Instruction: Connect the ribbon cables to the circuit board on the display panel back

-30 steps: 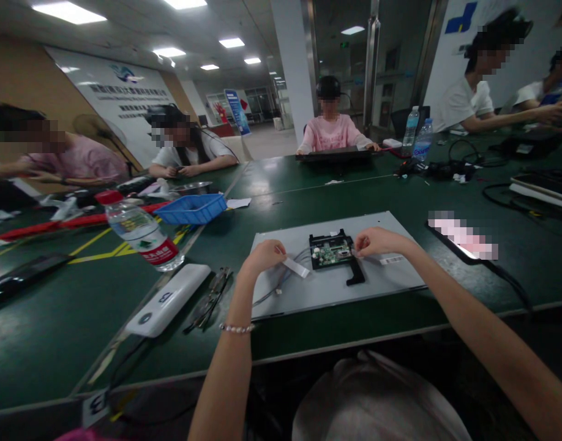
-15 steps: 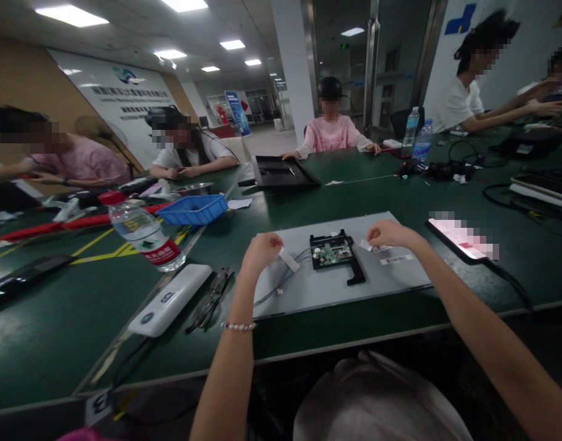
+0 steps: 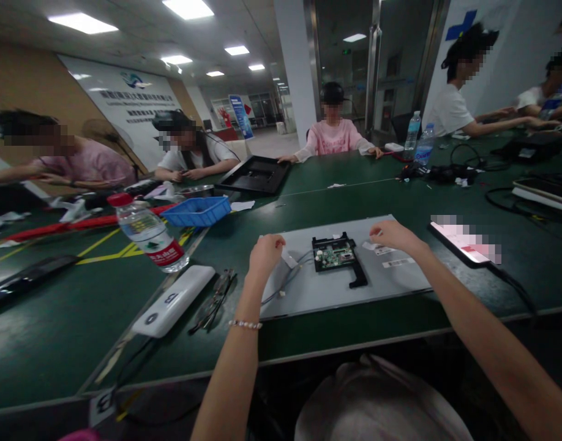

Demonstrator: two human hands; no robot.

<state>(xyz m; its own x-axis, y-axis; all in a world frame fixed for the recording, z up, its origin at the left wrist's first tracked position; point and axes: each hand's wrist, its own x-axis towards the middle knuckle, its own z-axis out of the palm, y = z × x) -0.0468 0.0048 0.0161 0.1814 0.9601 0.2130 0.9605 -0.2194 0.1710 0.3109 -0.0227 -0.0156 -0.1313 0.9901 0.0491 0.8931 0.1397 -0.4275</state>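
Note:
A flat grey panel [image 3: 303, 294] lies on the table, with a black bracket [image 3: 358, 269] and a green circuit board [image 3: 336, 256] at its middle. Grey cables [image 3: 292, 274] run from the board toward the panel's left side. Over the left end, my left hand [image 3: 266, 254] is closed in a pinch on a white strip [image 3: 289, 260] that hangs from the fingertips. My right hand [image 3: 391, 234] is closed too, thumb and finger pinching a small white strip [image 3: 368, 245] above the panel's right part. Close to it, a white label [image 3: 398, 261] is stuck on the panel.
Left of the panel are glasses [image 3: 213, 300], a white power bank [image 3: 175, 300], a water bottle [image 3: 147, 236] and a blue bin [image 3: 198, 211]. A lit phone [image 3: 462, 245] lies right. Across the table, a person in pink touches a black frame [image 3: 253, 174]; others sit around.
The black frame across the table has shifted left and lies flatter. My hands have barely moved, both still pinching white strips; the left strip sits closer to the panel. My view has shifted slightly.

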